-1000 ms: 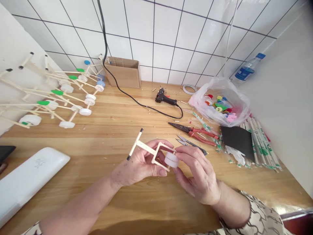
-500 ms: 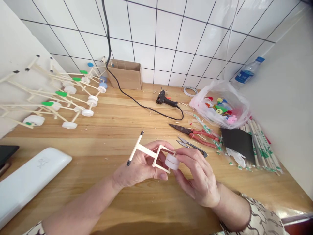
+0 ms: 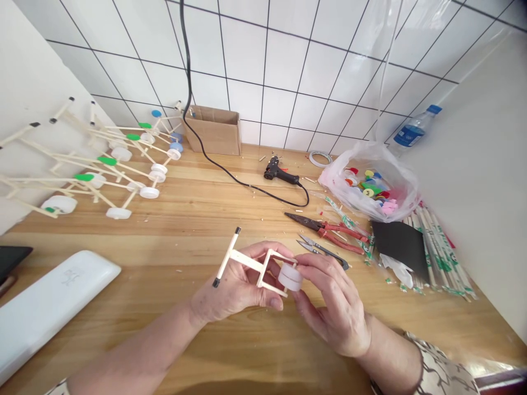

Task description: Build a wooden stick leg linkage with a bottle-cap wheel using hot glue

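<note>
My left hand (image 3: pixel 242 282) is closed round a small fork-shaped frame made of wooden sticks (image 3: pixel 249 260). Its crossbar carries black tips and points up and left. Between the two prongs sits a white wheel made of bottle caps (image 3: pixel 290 277), on a short stick axle (image 3: pixel 295 265). The fingers of my right hand (image 3: pixel 335 302) are closed at the wheel's right side, with fingertips at the wheel and the axle end. Their exact contact is partly hidden.
Stick-built models with cap wheels (image 3: pixel 119 213) stand at left, by a white power bank (image 3: pixel 61 307). Behind lie a glue gun (image 3: pixel 282 171), a cardboard box (image 3: pixel 214 134) and tape (image 3: pixel 320 159). Pliers (image 3: pixel 325 227), snips (image 3: pixel 325 251), a bag of caps (image 3: pixel 370 184) and wrapped sticks (image 3: pixel 440 252) lie right.
The camera view has shifted slightly, so the background sits a little lower. Both hands keep their hold, and the frame and wheel have barely moved.
</note>
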Demonstrator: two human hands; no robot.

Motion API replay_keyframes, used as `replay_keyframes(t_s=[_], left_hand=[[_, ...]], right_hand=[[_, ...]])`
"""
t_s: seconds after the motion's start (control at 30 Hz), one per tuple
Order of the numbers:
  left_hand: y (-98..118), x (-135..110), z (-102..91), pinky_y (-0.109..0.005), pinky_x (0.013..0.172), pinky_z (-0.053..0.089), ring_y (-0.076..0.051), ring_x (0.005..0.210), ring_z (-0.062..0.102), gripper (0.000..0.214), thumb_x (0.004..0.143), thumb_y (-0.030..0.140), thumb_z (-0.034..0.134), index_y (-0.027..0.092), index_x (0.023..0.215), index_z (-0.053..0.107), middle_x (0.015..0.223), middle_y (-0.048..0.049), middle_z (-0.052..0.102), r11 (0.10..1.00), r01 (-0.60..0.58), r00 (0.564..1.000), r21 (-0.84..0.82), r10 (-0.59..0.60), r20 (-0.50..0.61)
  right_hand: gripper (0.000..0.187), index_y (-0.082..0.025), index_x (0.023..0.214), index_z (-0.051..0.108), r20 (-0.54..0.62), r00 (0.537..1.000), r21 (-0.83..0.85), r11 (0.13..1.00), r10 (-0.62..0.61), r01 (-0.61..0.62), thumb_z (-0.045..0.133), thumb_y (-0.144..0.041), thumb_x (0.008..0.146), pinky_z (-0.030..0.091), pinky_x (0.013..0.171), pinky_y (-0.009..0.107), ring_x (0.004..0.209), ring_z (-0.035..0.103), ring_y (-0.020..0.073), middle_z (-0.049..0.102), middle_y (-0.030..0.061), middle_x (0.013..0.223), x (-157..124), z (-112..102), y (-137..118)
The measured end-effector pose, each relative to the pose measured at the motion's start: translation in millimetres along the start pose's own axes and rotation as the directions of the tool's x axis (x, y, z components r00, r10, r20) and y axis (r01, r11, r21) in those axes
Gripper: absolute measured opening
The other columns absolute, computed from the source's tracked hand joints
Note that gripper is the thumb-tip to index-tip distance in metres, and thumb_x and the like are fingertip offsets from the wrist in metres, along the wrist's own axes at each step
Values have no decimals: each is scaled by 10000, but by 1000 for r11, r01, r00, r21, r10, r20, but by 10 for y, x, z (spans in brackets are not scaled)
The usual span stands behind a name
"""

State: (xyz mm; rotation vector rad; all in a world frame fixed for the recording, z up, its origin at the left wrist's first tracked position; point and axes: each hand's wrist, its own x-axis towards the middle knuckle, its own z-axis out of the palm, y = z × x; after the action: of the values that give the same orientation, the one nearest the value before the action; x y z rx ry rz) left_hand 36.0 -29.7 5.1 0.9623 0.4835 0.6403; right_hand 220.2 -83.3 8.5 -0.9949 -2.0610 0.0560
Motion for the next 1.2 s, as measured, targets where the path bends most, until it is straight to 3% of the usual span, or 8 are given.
replay_keyframes(t_s=[0.97, 1.2], left_hand=[[44, -15, 4, -266, 698, 509, -149, 791, 620, 477, 598, 51, 758, 195, 1018, 582, 857, 1, 671, 997, 44, 998, 59, -42, -37], [43, -6, -9, -242, 666, 497, -150, 765, 623, 492, 568, 61, 786, 168, 1009, 595, 842, -19, 671, 999, 34, 998, 33, -32, -62]], right_hand=[[405, -144, 1159, 491, 19, 1000, 13, 1000, 16, -16, 581, -45, 777, 545, 766, 410, 945, 603, 249, 623, 152, 1022, 4, -11, -15], [577, -86, 1273, 399, 57, 997, 81, 995, 49, -53, 621, -134, 742, 521, 827, 459, 1019, 575, 295, 590, 184, 1067, 21, -40, -16]])
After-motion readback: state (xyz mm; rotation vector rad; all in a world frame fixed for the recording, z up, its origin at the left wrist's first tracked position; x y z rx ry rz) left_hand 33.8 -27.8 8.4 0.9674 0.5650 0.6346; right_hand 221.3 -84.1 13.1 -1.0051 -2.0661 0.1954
